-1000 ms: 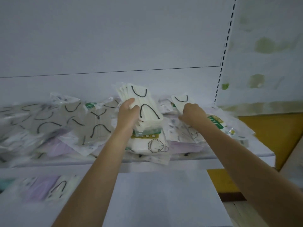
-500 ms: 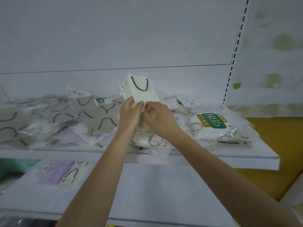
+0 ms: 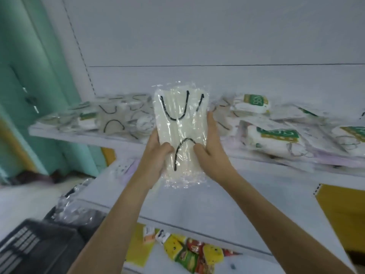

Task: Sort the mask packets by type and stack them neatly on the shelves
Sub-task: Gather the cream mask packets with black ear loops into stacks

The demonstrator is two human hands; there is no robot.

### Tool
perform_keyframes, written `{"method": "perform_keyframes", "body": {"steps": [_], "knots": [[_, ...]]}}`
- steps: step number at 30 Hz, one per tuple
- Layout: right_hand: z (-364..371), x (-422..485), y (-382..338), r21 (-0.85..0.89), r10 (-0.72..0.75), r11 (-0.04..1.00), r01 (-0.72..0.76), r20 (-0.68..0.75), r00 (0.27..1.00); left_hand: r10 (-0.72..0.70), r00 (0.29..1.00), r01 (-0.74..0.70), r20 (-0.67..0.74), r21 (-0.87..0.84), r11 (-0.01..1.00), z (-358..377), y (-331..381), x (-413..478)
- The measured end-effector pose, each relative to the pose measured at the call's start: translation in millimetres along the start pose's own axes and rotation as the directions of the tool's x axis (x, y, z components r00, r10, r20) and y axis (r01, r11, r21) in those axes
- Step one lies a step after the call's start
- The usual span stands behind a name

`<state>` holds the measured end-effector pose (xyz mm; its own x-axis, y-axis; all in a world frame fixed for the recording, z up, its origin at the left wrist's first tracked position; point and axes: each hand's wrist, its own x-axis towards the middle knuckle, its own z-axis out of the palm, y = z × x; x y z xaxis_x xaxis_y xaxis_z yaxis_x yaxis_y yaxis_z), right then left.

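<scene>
I hold a stack of cream-white mask packets [image 3: 181, 131] with black ear loops in clear plastic, upright in front of the upper shelf [image 3: 83, 138]. My left hand [image 3: 157, 153] grips its left edge and my right hand [image 3: 212, 149] grips its right edge, thumbs on the front. Behind it, more clear packets with black loops [image 3: 112, 117] lie scattered on the shelf's left part. White packets with green N95 labels [image 3: 276, 135] lie in a loose pile on the right part.
A lower white shelf [image 3: 207, 206] spreads beneath my arms, with a lilac packet [image 3: 126, 169] at its back left. A black crate [image 3: 35, 248] sits bottom left with clear packets beside it. Colourful snack bags [image 3: 191, 254] lie below. A teal wall stands at left.
Both hands pulled the cream stack off the shelf and toward me, now gripping it on either side. My view swung left and downward, revealing the crate and the teal wall.
</scene>
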<state>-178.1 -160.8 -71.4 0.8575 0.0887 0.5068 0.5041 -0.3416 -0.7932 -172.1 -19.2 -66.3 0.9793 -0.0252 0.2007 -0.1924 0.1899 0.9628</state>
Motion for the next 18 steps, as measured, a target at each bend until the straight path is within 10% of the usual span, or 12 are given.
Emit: {"method": "perform_keyframes", "body": {"steps": [9, 18], "knots": [[206.3, -87.2, 30.4, 0.05, 0.293, 0.951, -0.304, 0.163, 0.942, -0.331, 0.943, 0.295, 0.024, 0.395, 0.87, -187.9, -66.5, -56.1], [276.8, -109.9, 123.5, 0.199, 0.82, 0.542, -0.817, 0.087, 0.565, -0.667, 0.74, 0.628, -0.087, 0.447, 0.638, -237.1, -195.0, -29.2]]}}
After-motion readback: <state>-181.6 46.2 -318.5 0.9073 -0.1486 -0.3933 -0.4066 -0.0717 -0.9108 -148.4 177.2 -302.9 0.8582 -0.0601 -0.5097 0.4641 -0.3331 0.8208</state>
